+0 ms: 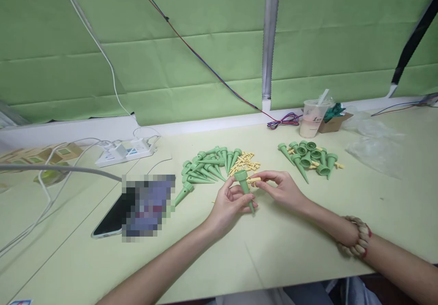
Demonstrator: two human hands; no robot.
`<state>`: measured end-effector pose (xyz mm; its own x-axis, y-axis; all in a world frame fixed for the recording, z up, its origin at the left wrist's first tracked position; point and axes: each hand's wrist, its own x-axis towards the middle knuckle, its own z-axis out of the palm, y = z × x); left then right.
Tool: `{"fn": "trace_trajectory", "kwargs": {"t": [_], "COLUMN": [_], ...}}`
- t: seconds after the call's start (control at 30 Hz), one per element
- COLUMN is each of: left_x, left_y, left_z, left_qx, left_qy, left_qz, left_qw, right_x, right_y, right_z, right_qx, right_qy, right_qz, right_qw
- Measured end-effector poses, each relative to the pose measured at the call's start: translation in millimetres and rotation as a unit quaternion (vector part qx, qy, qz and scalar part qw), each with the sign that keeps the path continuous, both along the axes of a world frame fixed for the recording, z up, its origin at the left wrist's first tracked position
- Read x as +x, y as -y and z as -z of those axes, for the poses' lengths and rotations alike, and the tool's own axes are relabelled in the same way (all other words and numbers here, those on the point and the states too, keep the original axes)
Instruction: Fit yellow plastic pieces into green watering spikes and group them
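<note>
My left hand (227,204) is closed around a green plastic watering spike (243,184), its wide cap up and its point slanting down. Pinched between the thumb and fingers of my right hand (282,187) is a small yellow valve piece (255,180), its inner end at the side of the spike just below the cap. How far it goes in I cannot tell. Behind my left hand lies a pile of green spikes (205,163), with a heap of yellow pieces (247,161) beside it. To the right, several spikes with yellow pieces in them form another group (304,157).
A tablet or phone (112,214), partly blurred out, lies at left near a power strip (126,154) with white cables. At the back stand a drink cup (311,120) with a straw and a small cardboard box (333,123). Clear plastic bags (374,152) lie at right.
</note>
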<state>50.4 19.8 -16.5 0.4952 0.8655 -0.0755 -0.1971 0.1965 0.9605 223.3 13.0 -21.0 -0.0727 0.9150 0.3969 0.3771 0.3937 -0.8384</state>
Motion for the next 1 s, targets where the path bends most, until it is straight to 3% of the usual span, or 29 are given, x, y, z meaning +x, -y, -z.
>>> {"fn": "trace_trajectory", "kwargs": {"t": [0.43,0.53,0.67,0.77,0.87,1.0], "left_x": [-3,-4,-5,-4,-3,-2], "left_y": [1,2,3,4,3,1], "left_z": [1.3,0.2,-4.9,-12.7,-20.2,-22.7], "left_qx": [0.108,0.197,0.308,0.288,0.205,0.133], "left_qy": [-0.138,-0.189,-0.269,-0.256,-0.185,-0.14], "left_qz": [-0.006,-0.033,-0.085,-0.074,-0.057,-0.037], "left_qw": [0.984,0.961,0.909,0.92,0.96,0.98], "right_x": [-1,-2,0,2,0,0], "right_y": [1,1,-1,0,3,6], "right_z": [4.4,5.5,0.8,-7.4,-13.5,-10.0], "right_qx": [-0.023,-0.07,-0.168,-0.193,-0.109,0.097], "right_qy": [-0.029,-0.058,-0.086,-0.088,-0.079,0.042], "right_qz": [-0.02,-0.032,-0.076,-0.095,-0.058,0.023], "right_qw": [0.999,0.995,0.979,0.973,0.989,0.994]}}
